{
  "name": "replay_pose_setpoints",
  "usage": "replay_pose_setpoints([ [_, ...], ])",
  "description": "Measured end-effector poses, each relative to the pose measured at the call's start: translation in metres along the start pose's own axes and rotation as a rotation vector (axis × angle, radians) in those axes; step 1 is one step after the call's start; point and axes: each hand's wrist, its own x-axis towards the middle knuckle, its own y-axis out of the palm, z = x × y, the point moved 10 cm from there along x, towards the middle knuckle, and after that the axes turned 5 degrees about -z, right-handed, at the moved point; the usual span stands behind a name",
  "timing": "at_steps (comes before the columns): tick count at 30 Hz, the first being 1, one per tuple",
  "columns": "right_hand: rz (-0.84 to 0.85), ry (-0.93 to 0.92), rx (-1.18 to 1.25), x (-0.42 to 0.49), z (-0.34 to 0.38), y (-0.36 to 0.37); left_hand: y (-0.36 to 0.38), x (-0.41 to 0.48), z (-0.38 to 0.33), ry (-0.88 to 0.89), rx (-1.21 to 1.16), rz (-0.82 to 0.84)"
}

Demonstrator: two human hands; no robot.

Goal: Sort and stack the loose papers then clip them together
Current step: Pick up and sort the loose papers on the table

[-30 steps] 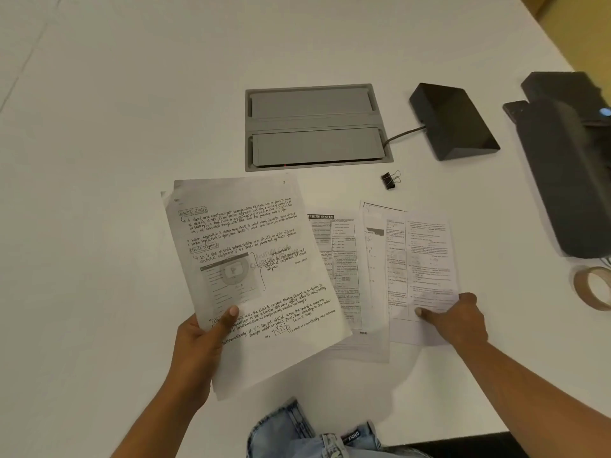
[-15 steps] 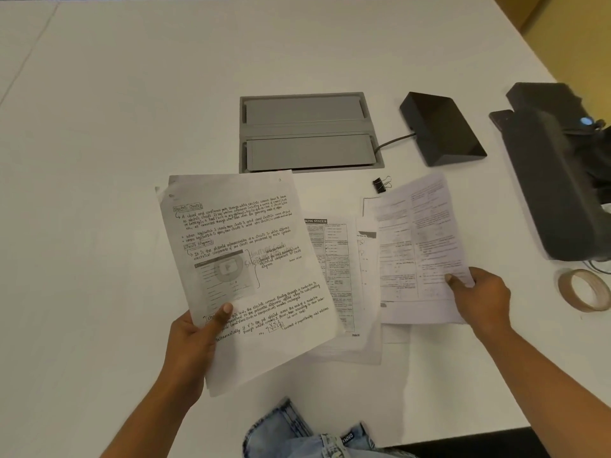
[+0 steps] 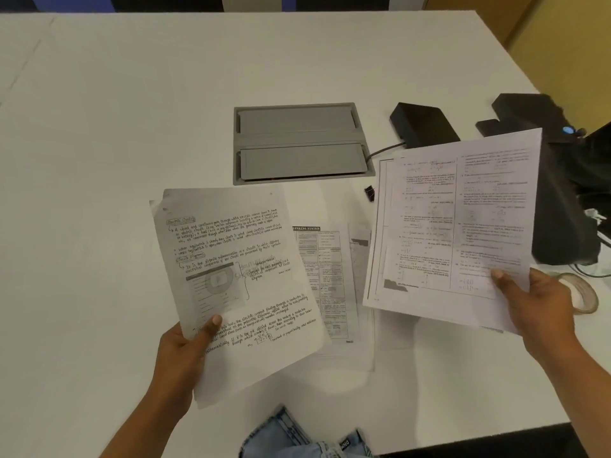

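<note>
My left hand (image 3: 183, 348) grips a sheaf of handwritten notes (image 3: 238, 279) by its lower left corner, held above the white table (image 3: 115, 127). My right hand (image 3: 535, 302) pinches the lower right corner of printed two-column pages (image 3: 453, 226), lifted off the table and tilted. Between them, more printed sheets (image 3: 330, 285) lie flat on the table. A small black binder clip (image 3: 369, 192) sits on the table, partly hidden behind the left edge of the lifted pages.
A grey cable hatch (image 3: 301, 143) is set into the table behind the papers. A black box (image 3: 423, 125) with a cable stands to its right, a large black device (image 3: 568, 200) at the far right. A tape roll (image 3: 582, 292) lies by my right hand.
My right hand has lifted the printed pages off the table, raising them up and to the right. My left hand keeps holding the handwritten notes in about the same place.
</note>
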Motion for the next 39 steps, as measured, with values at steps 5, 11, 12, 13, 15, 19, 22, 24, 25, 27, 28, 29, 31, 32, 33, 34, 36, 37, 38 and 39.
replay_pose_setpoints([
  [5, 0.129, 0.041, 0.159, -0.02, 0.001, 0.015, 0.008, -0.002, -0.002, 0.001, -0.01, 0.036],
  [11, 0.355, 0.095, 0.317, -0.064, 0.004, 0.069, 0.04, -0.017, -0.02, -0.003, -0.062, 0.16],
  [12, 0.386, 0.102, 0.329, -0.071, 0.003, 0.079, 0.045, -0.02, -0.023, -0.011, -0.076, 0.178],
  [13, 0.41, 0.106, 0.338, -0.077, 0.001, 0.087, 0.05, -0.022, -0.024, -0.022, -0.09, 0.192],
  [15, 0.463, 0.098, 0.342, -0.089, 0.0, 0.101, 0.057, -0.026, -0.028, -0.029, -0.114, 0.204],
  [19, 0.509, 0.09, 0.34, -0.105, 0.006, 0.113, 0.068, -0.031, -0.032, 0.005, -0.084, 0.221],
  [22, 0.495, 0.081, 0.31, -0.103, 0.006, 0.113, 0.067, -0.031, -0.031, 0.01, -0.065, 0.206],
  [24, 0.442, 0.086, 0.311, -0.093, 0.003, 0.105, 0.063, -0.03, -0.029, 0.008, -0.065, 0.193],
  [25, 0.41, 0.093, 0.331, -0.088, 0.002, 0.099, 0.06, -0.03, -0.028, 0.006, -0.066, 0.186],
  [27, 0.347, 0.102, 0.372, -0.077, 0.002, 0.086, 0.056, -0.028, -0.026, 0.006, -0.06, 0.177],
  [28, 0.322, 0.1, 0.39, -0.072, 0.004, 0.08, 0.055, -0.028, -0.026, 0.005, -0.058, 0.177],
  [29, 0.31, 0.093, 0.408, -0.069, 0.009, 0.075, 0.052, -0.028, -0.026, 0.007, -0.056, 0.173],
  [31, 0.3, 0.084, 0.454, -0.064, 0.017, 0.067, 0.051, -0.029, -0.027, 0.012, -0.046, 0.175],
  [32, 0.306, 0.082, 0.477, -0.064, 0.022, 0.064, 0.051, -0.029, -0.027, 0.011, -0.044, 0.178],
  [33, 0.32, 0.081, 0.497, -0.066, 0.027, 0.064, 0.051, -0.029, -0.026, 0.009, -0.04, 0.18],
  [34, 0.333, 0.081, 0.512, -0.07, 0.033, 0.065, 0.051, -0.029, -0.026, 0.008, -0.033, 0.182],
  [36, 0.359, 0.077, 0.523, -0.078, 0.044, 0.071, 0.052, -0.03, -0.027, 0.01, -0.017, 0.193],
  [37, 0.377, 0.069, 0.514, -0.082, 0.047, 0.076, 0.053, -0.031, -0.028, 0.012, -0.011, 0.201],
  [38, 0.394, 0.058, 0.502, -0.086, 0.049, 0.082, 0.055, -0.032, -0.029, 0.014, -0.008, 0.21],
  [39, 0.405, 0.041, 0.485, -0.09, 0.051, 0.087, 0.056, -0.033, -0.03, 0.015, -0.008, 0.218],
])
